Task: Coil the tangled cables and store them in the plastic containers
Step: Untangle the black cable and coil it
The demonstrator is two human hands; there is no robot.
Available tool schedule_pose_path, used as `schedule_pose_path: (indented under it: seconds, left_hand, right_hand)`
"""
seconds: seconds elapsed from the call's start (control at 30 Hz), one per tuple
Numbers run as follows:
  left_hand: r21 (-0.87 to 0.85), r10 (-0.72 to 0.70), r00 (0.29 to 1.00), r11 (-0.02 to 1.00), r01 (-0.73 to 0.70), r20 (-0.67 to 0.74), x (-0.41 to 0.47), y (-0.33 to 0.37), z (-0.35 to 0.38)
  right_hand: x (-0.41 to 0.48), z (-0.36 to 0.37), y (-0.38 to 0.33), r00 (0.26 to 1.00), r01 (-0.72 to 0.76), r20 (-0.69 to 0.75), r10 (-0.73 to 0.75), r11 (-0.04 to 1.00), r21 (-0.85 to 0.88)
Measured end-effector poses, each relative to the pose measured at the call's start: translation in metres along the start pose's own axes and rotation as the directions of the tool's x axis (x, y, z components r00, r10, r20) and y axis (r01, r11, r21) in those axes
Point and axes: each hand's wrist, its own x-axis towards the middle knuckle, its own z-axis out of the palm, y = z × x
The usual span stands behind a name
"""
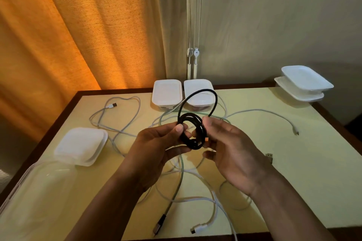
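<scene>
At a pale yellow table (293,172) with a dark brown rim, set against an orange curtain (68,35) on the left and a plain beige wall (274,15) on the right, with blind cords (193,55) hanging between the two. Along the back edge, two lidded containers (166,92) side by side. At the far right corner, the right stack (305,82), two more containers one on the other. At the left, the left stack (82,145), white, lids or tubs, hard to tell which. Just in front of it, at the near left corner, a clear container (39,191). Across the middle, white cables (197,228) in a loose tangle, with plugs lying toward the left, the right and the near edge. Above that tangle, clear of the tabletop, holds the black cable (201,133) between both hands as a small tight coil of several turns. With the left hand (156,143), palm turned up, pinches the coil's left side, thumb pressed on the strands and fingers curled beneath. With the right hand (231,146), back toward the camera, curls the fingers by the coil's right side and grips the free length at the fingertips. From there, one wide loose loop arching up in front of the lidded containers, then down into the coil. Both forearms bare, reaching in from the near edge.
</scene>
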Motion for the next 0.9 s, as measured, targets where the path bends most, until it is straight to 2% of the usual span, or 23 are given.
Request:
schedule_pose_path:
  seconds: [0.1, 0.23, 0.37, 0.43, 0.5, 0.6, 0.7, 0.77, 0.83, 0.9]
  left_hand:
    - [-0.015, -0.001, 1.0, 1.0, 0.0, -0.014, 0.001, -0.002, 0.0]
    - [-0.021, 0.026, 0.998, 0.999, -0.027, -0.053, 0.002, -0.003, 0.0]
    - [0.019, 0.076, 0.991, 0.997, -0.075, -0.109, 0.004, -0.003, -0.006]
    - [0.031, 0.09, 0.988, 0.996, -0.087, -0.129, 0.005, -0.002, -0.01]
    - [0.036, 0.091, 0.984, 0.996, -0.086, -0.152, 0.006, -0.002, -0.012]
    - [-0.025, 0.083, 0.978, 0.996, -0.089, -0.191, 0.009, -0.001, -0.017]
    - [-0.174, 0.042, 0.961, 0.98, -0.093, -0.275, 0.012, 0.004, -0.029]
    - [-0.194, 0.026, 0.952, 0.977, -0.089, -0.305, 0.012, 0.007, -0.034]
    - [-0.186, 0.028, 0.951, 0.978, -0.09, -0.309, 0.011, 0.007, -0.031]
    - [-0.188, 0.03, 0.943, 0.977, -0.097, -0.333, 0.012, 0.006, -0.027]
  right_hand:
    - [-0.005, 0.012, 0.005, 0.98, 0.071, -0.167, -0.111, 0.97, -0.232]
    - [-0.008, 0.016, 0.005, 0.942, 0.109, -0.237, -0.239, 0.883, -0.457]
    - [-0.01, 0.014, 0.009, 0.87, 0.165, -0.209, -0.447, 0.663, -0.731]
    - [-0.012, 0.013, 0.009, 0.836, 0.196, -0.163, -0.524, 0.562, -0.804]
    - [-0.013, 0.009, 0.007, 0.835, 0.204, -0.147, -0.531, 0.545, -0.813]
    - [-0.01, -0.005, 0.0, 0.843, 0.223, -0.185, -0.505, 0.641, -0.735]
    - [-0.007, -0.025, -0.011, 0.745, 0.309, -0.333, -0.578, 0.742, -0.595]
    - [-0.006, -0.033, -0.015, 0.684, 0.361, -0.429, -0.589, 0.785, -0.503]
    - [-0.004, -0.036, -0.013, 0.623, 0.393, -0.446, -0.643, 0.75, -0.532]
    - [-0.001, -0.04, -0.009, 0.591, 0.363, -0.344, -0.729, 0.622, -0.694]
